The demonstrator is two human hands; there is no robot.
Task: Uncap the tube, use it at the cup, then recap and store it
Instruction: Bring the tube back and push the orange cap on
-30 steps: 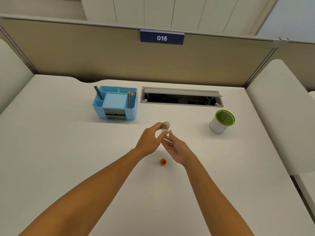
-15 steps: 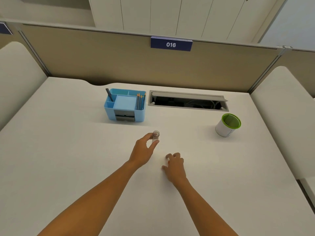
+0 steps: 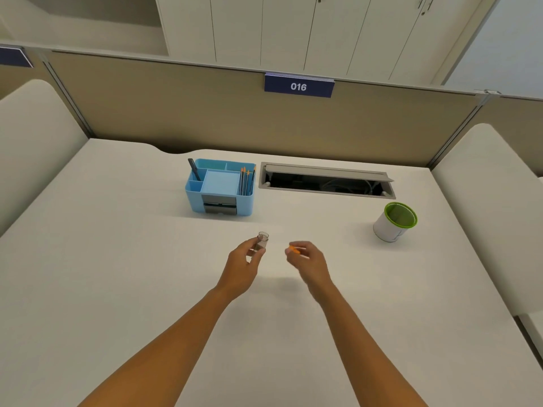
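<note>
A small clear tube (image 3: 262, 241) with an open top stands upright in my left hand (image 3: 245, 261), held between thumb and fingers above the middle of the white desk (image 3: 117, 274). My right hand (image 3: 307, 259) is just to its right, fingertips pinched on the small orange cap (image 3: 293, 249). The two hands are a short gap apart. A white cup with a green rim (image 3: 395, 221) stands far to the right, well away from both hands.
A blue desk organiser (image 3: 220, 188) with pens and pencils stands behind the hands. An open cable tray (image 3: 327, 180) is set into the desk at the back. A beige partition with a "016" plate (image 3: 298, 86) closes the far side; padded dividers flank the desk.
The orange cap lay on the desk a second ago. My right hand went down onto it, picked it up, and now holds it lifted beside the tube. The left hand kept the tube.
</note>
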